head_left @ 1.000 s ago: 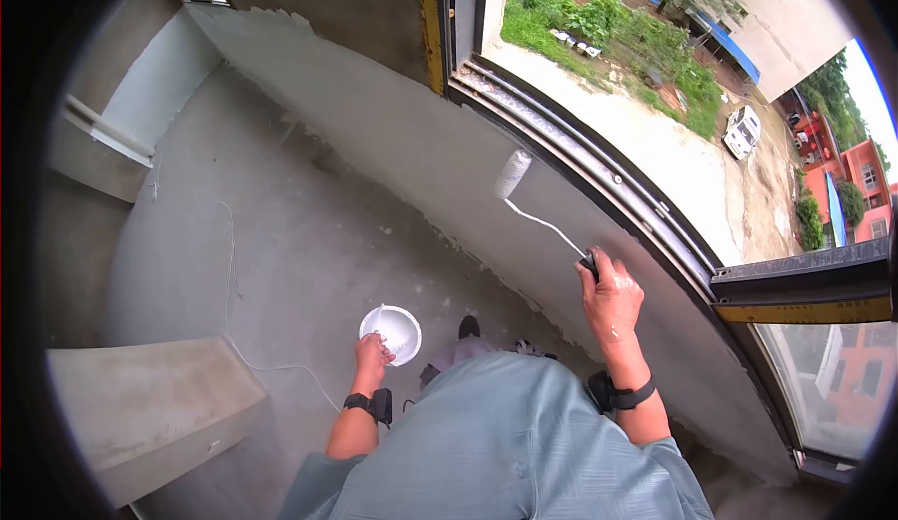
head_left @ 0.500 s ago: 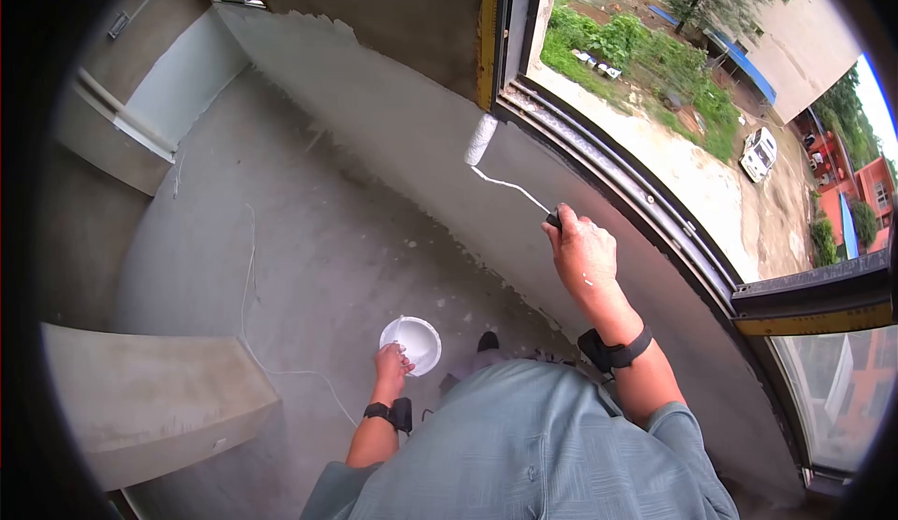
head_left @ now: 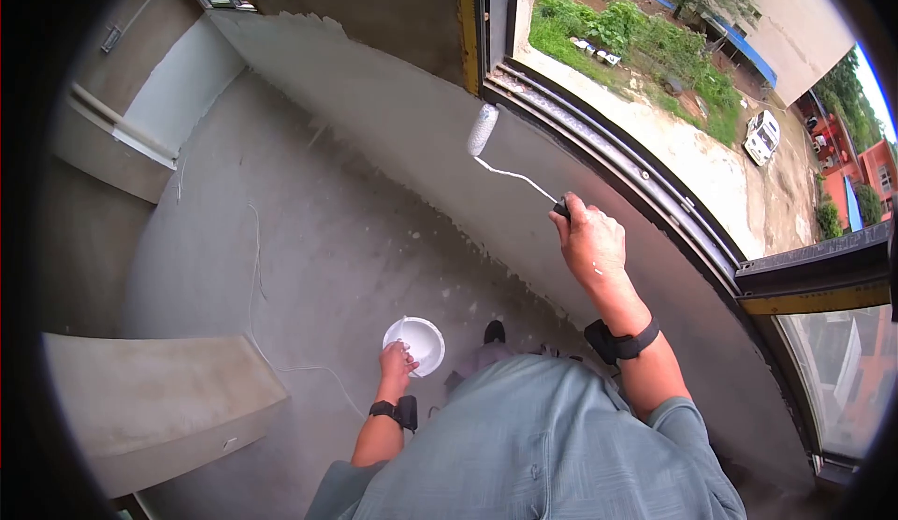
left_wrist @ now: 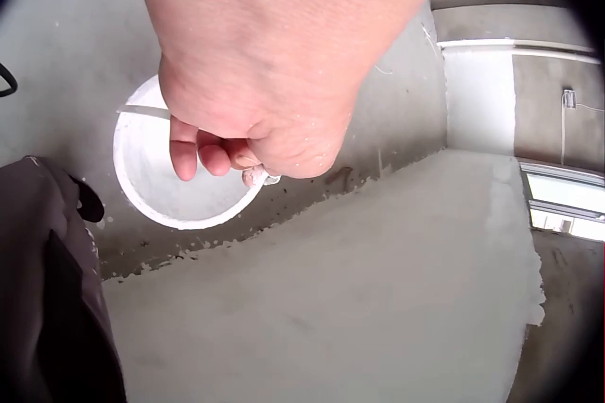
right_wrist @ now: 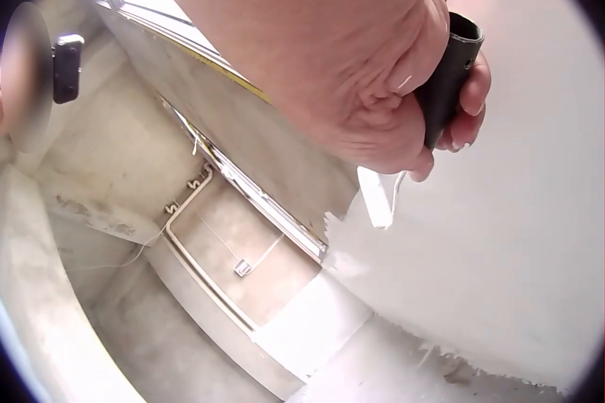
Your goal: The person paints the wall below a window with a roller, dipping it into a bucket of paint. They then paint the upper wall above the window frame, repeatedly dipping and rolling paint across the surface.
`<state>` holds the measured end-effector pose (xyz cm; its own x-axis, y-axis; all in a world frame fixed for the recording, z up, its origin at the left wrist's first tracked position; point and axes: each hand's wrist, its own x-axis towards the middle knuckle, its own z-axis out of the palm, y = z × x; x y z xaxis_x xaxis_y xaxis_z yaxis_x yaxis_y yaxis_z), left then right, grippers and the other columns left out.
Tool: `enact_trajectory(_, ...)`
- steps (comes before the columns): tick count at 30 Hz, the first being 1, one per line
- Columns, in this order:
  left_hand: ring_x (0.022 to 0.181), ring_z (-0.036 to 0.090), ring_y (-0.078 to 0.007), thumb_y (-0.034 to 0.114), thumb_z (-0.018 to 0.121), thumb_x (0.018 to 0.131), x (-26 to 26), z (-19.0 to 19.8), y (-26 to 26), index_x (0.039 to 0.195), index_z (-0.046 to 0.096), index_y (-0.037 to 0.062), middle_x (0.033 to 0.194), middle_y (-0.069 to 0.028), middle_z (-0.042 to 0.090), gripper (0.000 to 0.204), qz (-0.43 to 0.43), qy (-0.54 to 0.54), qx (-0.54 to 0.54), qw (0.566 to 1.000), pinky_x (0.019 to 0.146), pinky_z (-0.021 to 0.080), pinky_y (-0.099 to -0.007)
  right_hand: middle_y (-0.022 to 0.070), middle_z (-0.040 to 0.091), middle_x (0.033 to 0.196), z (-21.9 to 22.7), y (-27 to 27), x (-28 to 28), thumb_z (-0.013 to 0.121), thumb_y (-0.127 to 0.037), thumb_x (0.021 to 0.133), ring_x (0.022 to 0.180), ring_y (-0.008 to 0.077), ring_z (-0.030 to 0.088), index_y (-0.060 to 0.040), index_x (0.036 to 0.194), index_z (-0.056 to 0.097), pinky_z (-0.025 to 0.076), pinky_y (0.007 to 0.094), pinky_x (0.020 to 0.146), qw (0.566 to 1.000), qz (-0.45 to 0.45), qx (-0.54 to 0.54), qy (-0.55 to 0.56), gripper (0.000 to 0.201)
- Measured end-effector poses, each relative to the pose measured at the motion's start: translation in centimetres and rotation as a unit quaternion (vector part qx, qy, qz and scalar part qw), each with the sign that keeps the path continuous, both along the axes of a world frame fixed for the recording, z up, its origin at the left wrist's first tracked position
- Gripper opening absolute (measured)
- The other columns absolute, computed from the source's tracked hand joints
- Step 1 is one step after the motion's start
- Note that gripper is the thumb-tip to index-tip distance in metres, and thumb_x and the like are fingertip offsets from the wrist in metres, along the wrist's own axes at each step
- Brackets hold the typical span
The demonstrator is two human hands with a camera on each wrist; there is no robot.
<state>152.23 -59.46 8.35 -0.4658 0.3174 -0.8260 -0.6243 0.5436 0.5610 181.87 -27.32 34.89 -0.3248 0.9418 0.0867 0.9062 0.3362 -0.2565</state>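
Observation:
The right hand (head_left: 595, 241) grips the black handle (right_wrist: 446, 82) of a paint roller. Its white roller head (head_left: 483, 130) lies against the wall (head_left: 412, 108) just under the window frame's lower corner, on a thin bent white rod. In the right wrist view the right hand (right_wrist: 378, 91) has its fingers curled round that handle. Low on the other side, the left hand (head_left: 397, 363) holds the white bucket (head_left: 441, 350) by its thin handle. Curled fingers of the left hand (left_wrist: 255, 91) hang over the bucket's rim (left_wrist: 128, 171) in the left wrist view.
A window sill track (head_left: 599, 151) runs diagonally beside the wall, with an open view outdoors. A pale ledge (head_left: 159, 403) juts out at lower left. A thin white cable (head_left: 318, 368) lies on the grey floor (head_left: 309, 258). One dark shoe (head_left: 494, 332) stands near the bucket.
The roller has moved up and left along the wall since the first frame, toward the window corner, the right hand moving with it. The left hand still holds the bucket.

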Motion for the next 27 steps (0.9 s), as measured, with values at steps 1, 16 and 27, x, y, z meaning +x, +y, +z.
enact_trajectory(1,0.06,0.05,-0.0127,0.021,0.053,0.098,0.1,0.1,0.1,0.095,0.058,0.0069,0.069,0.0001,0.047,0.015,-0.007,0.002,-0.001,1.0,0.057,0.053,-0.0349,0.0198,0.071,0.089,0.1,-0.4,0.7,0.064,-0.035,0.098,0.08,0.039,0.072,-0.0064,0.117,0.063,0.057,0.0501,0.071,1.0,-0.007,-0.007,0.0,0.034)
enact_trajectory(16,0.061,0.052,-0.0129,0.017,0.054,0.095,6.8,2.6,2.2,0.098,0.058,0.0062,0.071,0.0,0.048,0.012,-0.076,0.024,0.034,0.996,0.059,0.055,-0.0366,0.0192,0.071,0.089,1.1,-7.9,15.3,0.066,-0.034,0.096,0.081,0.039,0.071,-0.0084,0.116,0.063,0.057,0.0498,0.07,0.998,-0.053,-0.034,0.032,0.032)
enact_trajectory(27,0.062,0.053,-0.0132,0.017,0.053,0.095,13.2,4.9,1.0,0.097,0.056,0.0091,0.071,0.0006,0.049,0.009,-0.125,0.038,0.021,0.991,0.061,0.055,-0.0377,0.0146,0.069,0.086,1.2,-14.4,27.4,0.067,-0.034,0.096,0.079,0.0373,0.07,-0.0131,0.118,0.064,0.056,0.0484,0.068,0.994,-0.089,-0.025,0.05,0.031)
